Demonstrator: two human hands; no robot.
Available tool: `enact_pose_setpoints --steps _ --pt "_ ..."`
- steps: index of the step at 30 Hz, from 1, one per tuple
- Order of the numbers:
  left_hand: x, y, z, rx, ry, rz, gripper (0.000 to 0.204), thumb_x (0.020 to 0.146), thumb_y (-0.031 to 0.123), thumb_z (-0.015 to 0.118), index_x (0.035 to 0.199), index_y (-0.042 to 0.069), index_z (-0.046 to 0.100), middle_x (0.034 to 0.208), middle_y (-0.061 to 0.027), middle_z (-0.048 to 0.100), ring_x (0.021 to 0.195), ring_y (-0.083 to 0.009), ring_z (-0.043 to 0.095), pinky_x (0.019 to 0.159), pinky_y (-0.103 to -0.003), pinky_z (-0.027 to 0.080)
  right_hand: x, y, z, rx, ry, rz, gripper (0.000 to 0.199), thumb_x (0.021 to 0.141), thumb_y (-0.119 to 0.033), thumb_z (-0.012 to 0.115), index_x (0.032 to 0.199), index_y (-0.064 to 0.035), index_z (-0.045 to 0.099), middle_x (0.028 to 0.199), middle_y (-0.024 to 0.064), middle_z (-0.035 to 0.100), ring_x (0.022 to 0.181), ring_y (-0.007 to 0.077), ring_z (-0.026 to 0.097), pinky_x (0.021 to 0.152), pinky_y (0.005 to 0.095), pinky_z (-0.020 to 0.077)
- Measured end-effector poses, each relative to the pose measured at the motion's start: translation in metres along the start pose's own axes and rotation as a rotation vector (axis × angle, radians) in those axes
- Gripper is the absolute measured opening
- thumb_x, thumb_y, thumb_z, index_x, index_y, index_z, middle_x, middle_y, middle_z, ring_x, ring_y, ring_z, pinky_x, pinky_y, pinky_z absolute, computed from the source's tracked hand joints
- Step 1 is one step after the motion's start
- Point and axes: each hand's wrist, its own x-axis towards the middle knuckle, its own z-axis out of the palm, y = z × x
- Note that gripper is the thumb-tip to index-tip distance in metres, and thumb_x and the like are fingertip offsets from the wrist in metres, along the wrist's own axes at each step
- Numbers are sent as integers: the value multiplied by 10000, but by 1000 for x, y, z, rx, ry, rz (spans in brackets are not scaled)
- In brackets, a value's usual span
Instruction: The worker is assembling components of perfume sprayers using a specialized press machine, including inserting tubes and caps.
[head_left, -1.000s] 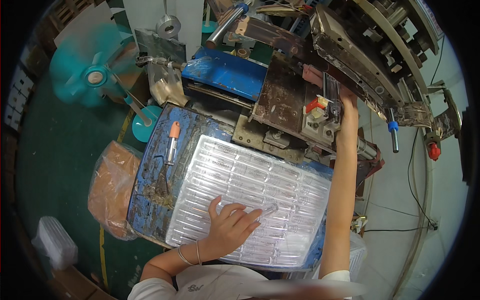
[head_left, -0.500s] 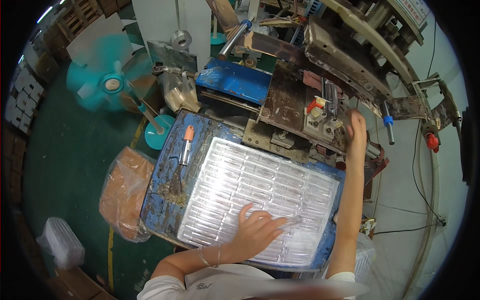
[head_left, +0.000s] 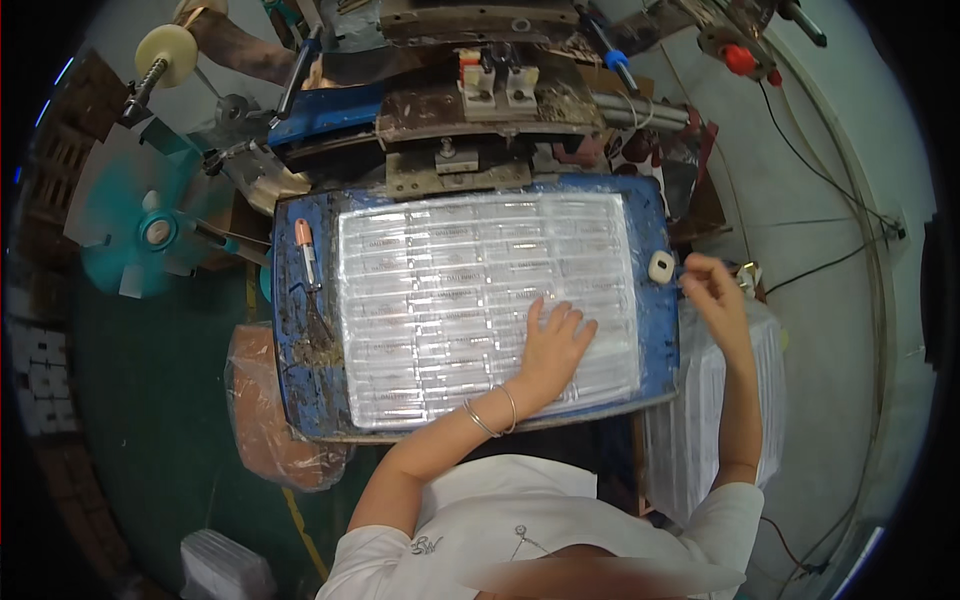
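Note:
My left hand point(head_left: 556, 348) rests palm down with spread fingers on a tray of clear tubes point(head_left: 440, 300), toward its right side. Nothing shows in its grasp. Rows of clear tubes with dark print fill the tray, which lies on a worn blue table point(head_left: 655, 345). Off the table's right edge, my right hand point(head_left: 718, 300) is raised with its fingers loosely bent and apart. Close by its fingertips, a small white block with a dark slot point(head_left: 661, 267) sits at the table edge. No object can be made out in this hand.
Beyond the tray stands a machine with a metal fixture point(head_left: 497, 88) on a brown plate. An orange-capped tool point(head_left: 305, 250) lies left of the tray. A turquoise fan point(head_left: 150, 232) spins at the left. Wrapped clear trays point(head_left: 735, 410) are stacked at the right, a bagged orange bundle point(head_left: 262, 390) lower left.
My view has turned toward the tray. My right hand has come back from the machine to the table's right edge. My left hand, earlier by a loose clear tube, now lies flat on the tray.

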Motion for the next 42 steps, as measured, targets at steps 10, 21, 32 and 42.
enact_pose_setpoints --steps 10,21,32,42 --pt "15 71 -133 -2018 -369 -11 480 803 309 536 1166 20 414 1060 -112 503 951 -203 498 842 -336 365 -56 37 71 -587 -453 -421 269 662 -163 667 908 -95 581 811 77 536 771 256 537 638 348 446" --pt "19 64 -187 -2396 -468 445 620 750 459 522 1136 -3 372 1049 -123 472 924 -194 489 749 -288 393 -33 -4 63 -636 -566 -415 239 663 -164 677 868 -98 575 807 61 548 781 233 538 644 307 443" --pt "111 -85 -136 -39 641 -97 299 724 145 617 1014 89 571 940 -60 566 876 -223 499 780 -347 332 75 -45 38 482 23 -128 209 855 -184 513 1024 -64 485 844 20 521 693 53 478 536 174 402" --pt "208 -143 -125 524 605 -16 226 708 283 620 867 127 585 822 -85 515 965 -231 447 887 -423 247 168 -73 74 477 122 -139 346 874 -262 483 1146 -49 490 840 41 568 652 71 531 479 172 429"
